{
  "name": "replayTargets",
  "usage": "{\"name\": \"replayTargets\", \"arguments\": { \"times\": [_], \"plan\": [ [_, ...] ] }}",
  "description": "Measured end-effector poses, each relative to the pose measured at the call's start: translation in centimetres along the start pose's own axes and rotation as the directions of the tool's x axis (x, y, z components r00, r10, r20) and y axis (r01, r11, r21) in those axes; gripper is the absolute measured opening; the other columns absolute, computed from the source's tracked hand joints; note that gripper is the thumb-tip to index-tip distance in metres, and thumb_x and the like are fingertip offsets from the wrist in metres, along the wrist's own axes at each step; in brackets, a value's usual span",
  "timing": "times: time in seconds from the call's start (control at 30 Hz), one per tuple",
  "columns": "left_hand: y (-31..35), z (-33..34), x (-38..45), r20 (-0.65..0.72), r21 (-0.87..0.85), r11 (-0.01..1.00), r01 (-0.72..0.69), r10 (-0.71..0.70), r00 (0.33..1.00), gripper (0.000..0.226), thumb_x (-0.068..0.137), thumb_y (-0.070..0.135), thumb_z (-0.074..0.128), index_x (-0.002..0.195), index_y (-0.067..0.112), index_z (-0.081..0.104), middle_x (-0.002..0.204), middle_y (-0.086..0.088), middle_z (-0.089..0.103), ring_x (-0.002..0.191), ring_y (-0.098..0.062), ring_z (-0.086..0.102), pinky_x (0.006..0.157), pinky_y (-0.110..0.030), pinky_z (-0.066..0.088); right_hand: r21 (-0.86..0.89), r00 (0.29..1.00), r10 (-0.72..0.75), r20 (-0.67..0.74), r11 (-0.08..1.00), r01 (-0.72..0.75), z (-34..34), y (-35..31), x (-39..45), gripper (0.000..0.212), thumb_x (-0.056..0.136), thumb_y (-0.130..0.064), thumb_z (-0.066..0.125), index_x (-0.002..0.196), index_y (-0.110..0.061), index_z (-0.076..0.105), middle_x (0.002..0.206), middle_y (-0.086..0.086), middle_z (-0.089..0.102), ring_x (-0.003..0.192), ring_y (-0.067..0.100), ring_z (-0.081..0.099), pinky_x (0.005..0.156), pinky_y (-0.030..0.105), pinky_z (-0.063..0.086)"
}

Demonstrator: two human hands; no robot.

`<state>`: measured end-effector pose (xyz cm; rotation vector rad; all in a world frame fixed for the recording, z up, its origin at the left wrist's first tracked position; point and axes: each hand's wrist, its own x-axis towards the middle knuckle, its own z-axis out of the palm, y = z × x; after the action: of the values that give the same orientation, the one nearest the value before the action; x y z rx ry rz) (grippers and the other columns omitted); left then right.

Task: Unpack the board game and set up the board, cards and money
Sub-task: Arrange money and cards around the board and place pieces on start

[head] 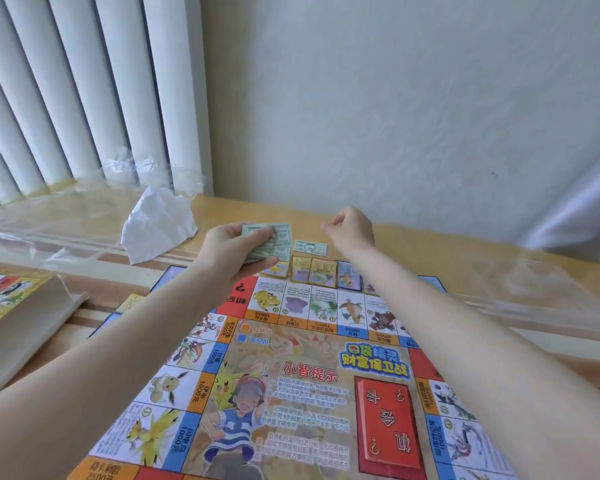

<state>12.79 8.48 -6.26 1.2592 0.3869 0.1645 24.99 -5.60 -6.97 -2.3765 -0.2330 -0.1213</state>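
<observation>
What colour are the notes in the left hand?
Pale green with darker print, seen in the head view: the play money that the left hand holds.

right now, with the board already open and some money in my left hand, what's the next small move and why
Probably bring the right hand back to pinch another note off the stack of notes held in the left hand. One single note already lies past the cards at the far edge of the board, and the right hand holds nothing.
</observation>
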Motion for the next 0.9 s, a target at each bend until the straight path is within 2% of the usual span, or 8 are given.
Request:
{"name": "replayTargets", "arguments": {
  "times": [0.07, 0.13, 0.17, 0.3, 0.43, 0.67, 0.8, 0.9],
  "plan": [
    [0.1, 0.8, -0.8, 0.033, 0.034, 0.999, 0.005, -0.006, 0.999, 0.009, 0.087, 0.011, 0.062, 0.090, 0.003, 0.062, 0.080, -0.009, 0.065, 0.055, -0.011, 0.067, 0.047, -0.017, 0.054, 0.262, 0.989, -0.038, 0.145, 0.965, -0.001, -2.3, -0.9, -1.5, 0.025, 0.091, -0.024, 0.060, 0.093, 0.001, 0.061, 0.085, 0.009, 0.061, 0.080, 0.023, 0.057, 0.068, 0.030, 0.046],
    [0.1, 2.0, -1.8, 0.079, 0.041, 0.999, 0.013, -0.016, 0.997, 0.009, 0.086, 0.011, 0.063, 0.089, 0.002, 0.062, 0.079, -0.008, 0.064, 0.053, -0.010, 0.065, 0.046, -0.016, 0.053, 0.451, 0.914, -0.140, 0.382, 0.891, -0.052, -5.0, -1.6, -3.9, 0.021, 0.090, -0.024, 0.060, 0.084, -0.004, 0.060, 0.073, 0.004, 0.058, 0.064, 0.014, 0.054, 0.054, 0.020, 0.045],
    [0.2, 2.8, -2.3, 0.098, 0.034, 0.999, 0.015, -0.018, 0.995, 0.009, 0.086, 0.011, 0.063, 0.089, 0.003, 0.062, 0.078, -0.007, 0.063, 0.053, -0.009, 0.064, 0.046, -0.015, 0.052, 0.485, 0.883, -0.185, 0.431, 0.873, -0.054, -6.3, -1.7, -4.9, 0.018, 0.089, -0.021, 0.061, 0.082, -0.004, 0.060, 0.070, 0.004, 0.058, 0.060, 0.012, 0.054, 0.052, 0.018, 0.045],
    [-0.1, 6.7, -5.2, 0.169, 0.005, 1.000, 0.021, -0.021, 0.985, 0.010, 0.085, 0.015, 0.065, 0.085, 0.006, 0.063, 0.073, -0.003, 0.060, 0.049, -0.003, 0.060, 0.048, -0.012, 0.050, 0.475, 0.918, -0.211, 0.337, 0.880, 0.028, -10.6, -0.1, -8.5, 0.016, 0.079, -0.003, 0.070, 0.073, -0.008, 0.057, 0.060, 0.001, 0.058, 0.048, 0.006, 0.055, 0.051, 0.016, 0.047],
    [-0.9, 9.9, -8.5, 0.311, 0.003, 0.999, 0.049, -0.047, 0.949, 0.008, 0.086, 0.011, 0.063, 0.089, 0.004, 0.062, 0.080, -0.005, 0.064, 0.057, -0.007, 0.064, 0.053, -0.014, 0.054, 0.504, 0.951, -0.122, 0.284, 0.863, -0.040, -14.4, 2.9, -11.7, 0.015, 0.080, -0.001, 0.069, 0.072, -0.007, 0.058, 0.052, -0.004, 0.059, 0.046, 0.005, 0.056, 0.047, 0.015, 0.045],
    [-2.0, 14.5, -12.8, 0.426, 0.111, 0.994, 0.004, -0.051, 0.903, 0.004, 0.085, 0.003, 0.062, 0.083, 0.006, 0.062, 0.078, -0.009, 0.066, 0.057, -0.012, 0.065, 0.052, -0.017, 0.055, 0.546, 0.976, 0.015, 0.218, 0.827, -0.135, -21.7, 7.5, -15.1, 0.006, 0.084, 0.003, 0.062, 0.085, -0.002, 0.061, 0.071, 0.006, 0.061, 0.048, 0.007, 0.062, 0.042, 0.013, 0.042],
    [-2.4, 15.8, -13.3, 0.414, 0.180, 0.984, 0.011, -0.086, 0.906, 0.004, 0.087, 0.004, 0.061, 0.085, 0.005, 0.065, 0.082, -0.011, 0.066, 0.057, -0.011, 0.067, 0.052, -0.017, 0.055, 0.272, 0.953, 0.128, 0.274, 0.940, -0.204, -25.4, 11.7, -15.5, 0.012, 0.085, 0.005, 0.060, 0.090, -0.006, 0.062, 0.077, 0.009, 0.062, 0.056, 0.010, 0.056, 0.043, 0.014, 0.043],
    [-2.7, 16.1, -13.4, 0.403, 0.203, 0.979, 0.032, -0.113, 0.908, 0.004, 0.087, 0.004, 0.061, 0.088, 0.003, 0.065, 0.085, -0.009, 0.065, 0.059, -0.011, 0.067, 0.052, -0.017, 0.055, -0.021, 0.852, 0.215, 0.477, 0.972, -0.234, -26.2, 14.4, -15.7, 0.015, 0.089, 0.004, 0.055, 0.089, -0.006, 0.067, 0.083, 0.009, 0.064, 0.067, 0.012, 0.053, 0.048, 0.015, 0.043]
  ]
}}
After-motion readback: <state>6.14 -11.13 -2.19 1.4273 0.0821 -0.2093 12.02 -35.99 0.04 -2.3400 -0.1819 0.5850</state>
